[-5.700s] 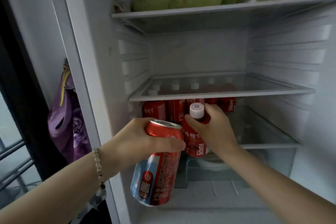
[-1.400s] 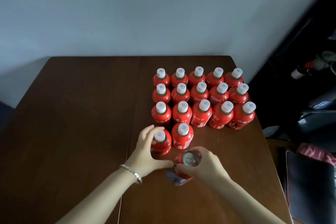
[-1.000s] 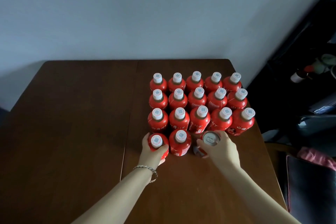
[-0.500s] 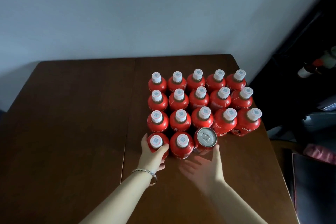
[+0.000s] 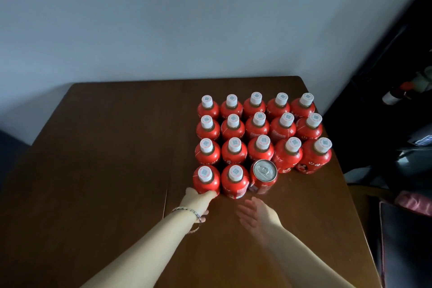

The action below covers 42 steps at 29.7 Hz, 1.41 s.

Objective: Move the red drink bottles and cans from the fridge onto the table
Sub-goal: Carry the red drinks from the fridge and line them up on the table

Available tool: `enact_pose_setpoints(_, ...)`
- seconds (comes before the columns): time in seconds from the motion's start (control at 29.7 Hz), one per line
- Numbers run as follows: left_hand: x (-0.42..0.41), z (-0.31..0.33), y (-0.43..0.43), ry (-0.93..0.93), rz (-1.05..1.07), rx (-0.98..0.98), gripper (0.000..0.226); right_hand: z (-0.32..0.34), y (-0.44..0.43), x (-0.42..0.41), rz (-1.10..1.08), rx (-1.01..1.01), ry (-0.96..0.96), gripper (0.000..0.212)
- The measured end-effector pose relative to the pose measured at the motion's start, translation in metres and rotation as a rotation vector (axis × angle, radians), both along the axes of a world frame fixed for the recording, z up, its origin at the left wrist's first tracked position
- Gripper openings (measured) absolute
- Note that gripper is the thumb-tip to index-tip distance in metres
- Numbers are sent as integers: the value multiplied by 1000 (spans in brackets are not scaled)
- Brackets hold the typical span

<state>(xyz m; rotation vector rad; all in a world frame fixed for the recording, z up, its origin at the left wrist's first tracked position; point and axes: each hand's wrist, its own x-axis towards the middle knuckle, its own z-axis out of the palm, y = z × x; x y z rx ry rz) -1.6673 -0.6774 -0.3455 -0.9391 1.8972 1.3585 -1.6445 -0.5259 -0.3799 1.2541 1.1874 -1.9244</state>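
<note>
- My left hand (image 5: 198,197) touches the front-left bottle (image 5: 207,182) at its base on the bench (image 5: 105,170); I cannot tell if its fingers grip.
- My right hand (image 5: 257,216) hovers, fingers spread, near the can (image 5: 263,177).
- Likely heavy and slick: hold mid-body.

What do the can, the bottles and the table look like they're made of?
Can: likely aluminium, from its shiny silver top with a pull tab. Bottles: probably plastic, glossy red, with matte white caps. Table: dark brown wood or veneer, smooth with a faint sheen; which one is unclear.
</note>
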Motion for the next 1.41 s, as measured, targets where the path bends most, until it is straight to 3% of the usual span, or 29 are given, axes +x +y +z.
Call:
enact_pose_setpoints(0.1, 22, 5, -4, 23, -377, -148, 40, 6, 7, 8, 280, 262, -12, 12)
enact_pose_setpoints(0.3, 41, 16, -13, 207, -796, -245, 25, 39, 18, 32, 972, 545, 128, 15)
enact_pose_setpoints(0.44, 36, 26, -6, 329, -1072, -256, 22, 68, 23, 68, 1156, 710, 134, 28)
enact_pose_setpoints(0.64, 60, 53, 52, 521, -1430, -187, 22, 109, 57, 154, 926, 983, 18, 35)
enact_pose_setpoints(0.87, 188, 96, 162, 722, -1963, -22, 28, 152, 89, 347, 447, 1112, -257, 39)
enact_pose_setpoints(1.08, 384, 143, 254, 960, -2357, 157, 29, 192, 85, 566, 105, 1164, -523, 40)
enact_pose_setpoints(1.28, 642, 203, 289, 1268, -2607, 399, 24, 250, 52, 805, -211, 1192, -756, 30)
enact_pose_setpoints(1.41, 808, 252, 296, 1382, -2728, 527, 29, 292, 36, 950, -255, 1196, -960, 25)
